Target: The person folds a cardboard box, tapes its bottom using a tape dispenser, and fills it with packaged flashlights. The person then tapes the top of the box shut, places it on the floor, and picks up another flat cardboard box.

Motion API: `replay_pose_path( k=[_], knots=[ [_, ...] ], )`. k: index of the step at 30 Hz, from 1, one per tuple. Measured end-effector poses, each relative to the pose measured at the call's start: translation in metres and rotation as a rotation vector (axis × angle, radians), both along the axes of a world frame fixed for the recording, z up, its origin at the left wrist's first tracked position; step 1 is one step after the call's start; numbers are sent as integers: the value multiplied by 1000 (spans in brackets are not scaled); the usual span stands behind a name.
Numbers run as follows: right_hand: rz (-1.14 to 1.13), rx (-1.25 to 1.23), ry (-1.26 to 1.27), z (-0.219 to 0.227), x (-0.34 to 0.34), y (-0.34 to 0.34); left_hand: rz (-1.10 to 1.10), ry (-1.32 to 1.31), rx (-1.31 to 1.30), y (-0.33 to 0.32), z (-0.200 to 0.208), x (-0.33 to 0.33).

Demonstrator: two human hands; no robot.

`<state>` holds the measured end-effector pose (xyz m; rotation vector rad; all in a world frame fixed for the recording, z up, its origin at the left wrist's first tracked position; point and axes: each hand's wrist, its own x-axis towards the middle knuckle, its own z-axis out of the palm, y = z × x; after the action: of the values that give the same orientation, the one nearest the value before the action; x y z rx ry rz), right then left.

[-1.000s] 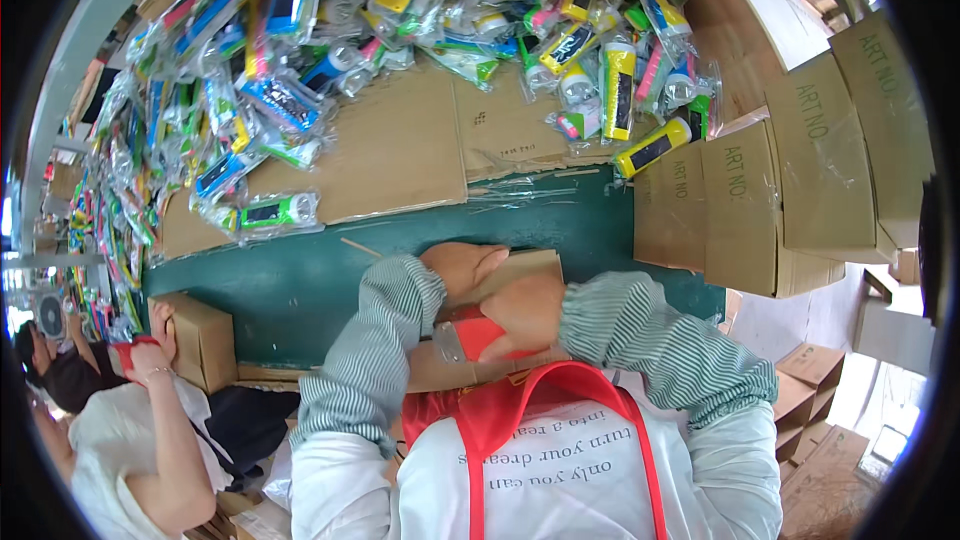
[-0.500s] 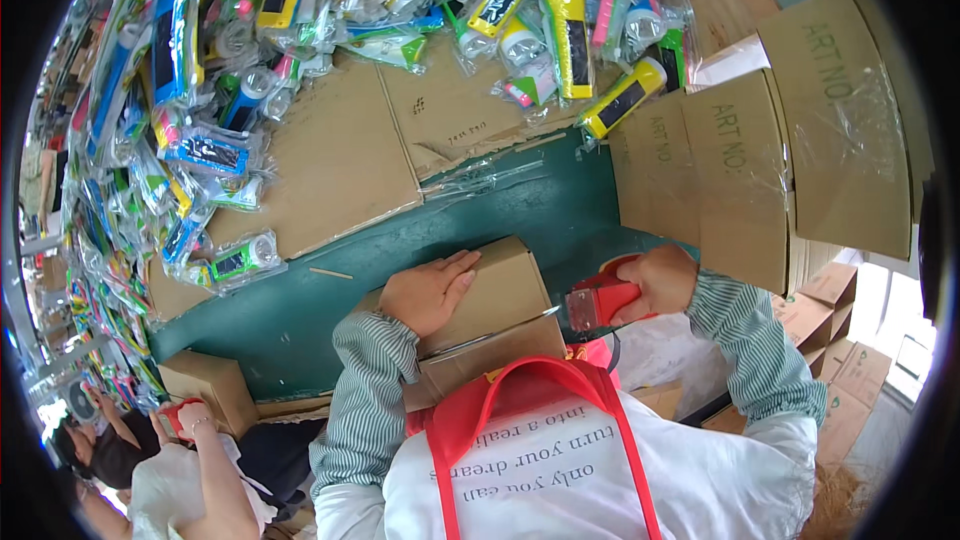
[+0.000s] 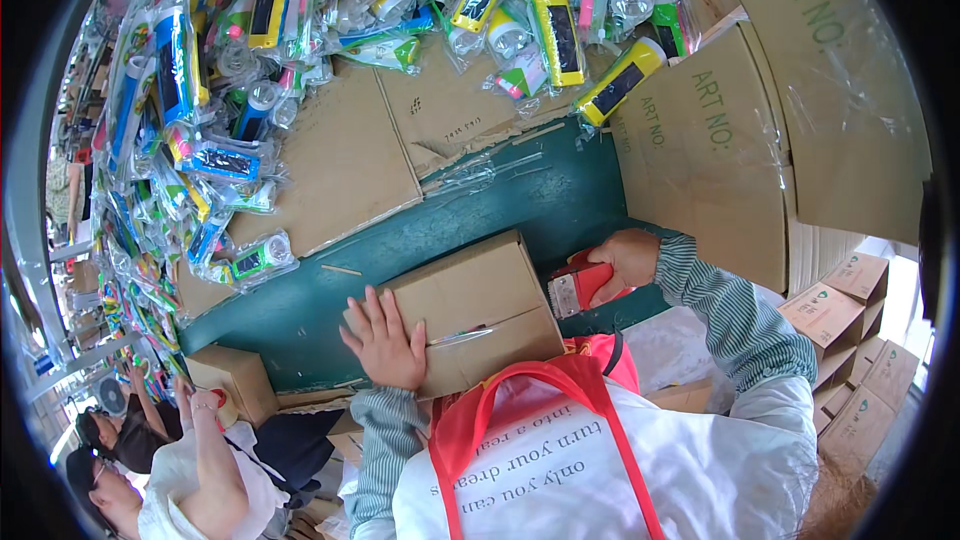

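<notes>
Left hand [image 3: 388, 348], spread open on the carton [image 3: 470, 285], should steady it; right hand [image 3: 630, 258], apart, grips a red tape dispenser [image 3: 572, 292].

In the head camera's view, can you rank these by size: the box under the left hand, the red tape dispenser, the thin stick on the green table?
1. Box, largest
2. Red tape dispenser, partly covered by the right hand
3. Thin stick, smallest

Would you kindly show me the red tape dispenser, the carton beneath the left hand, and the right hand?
Red tape dispenser [image 3: 578, 282]: head view, front of its body.
Carton [image 3: 480, 298]: head view, far top flap.
Right hand [image 3: 630, 258]: head view, back of the hand.
</notes>
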<state>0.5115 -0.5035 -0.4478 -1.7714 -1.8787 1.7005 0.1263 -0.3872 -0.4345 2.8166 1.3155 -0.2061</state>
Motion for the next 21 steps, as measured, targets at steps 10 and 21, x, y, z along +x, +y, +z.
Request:
replay_pose_path(
  k=[10,21],
  knots=[
    [-25,77,-199,42,18,-35,-300,-201,-102,-45,-4,106],
    [123,-5,-810,66,-103,19,-609,-391,-78,-47,-15,98]
  ],
)
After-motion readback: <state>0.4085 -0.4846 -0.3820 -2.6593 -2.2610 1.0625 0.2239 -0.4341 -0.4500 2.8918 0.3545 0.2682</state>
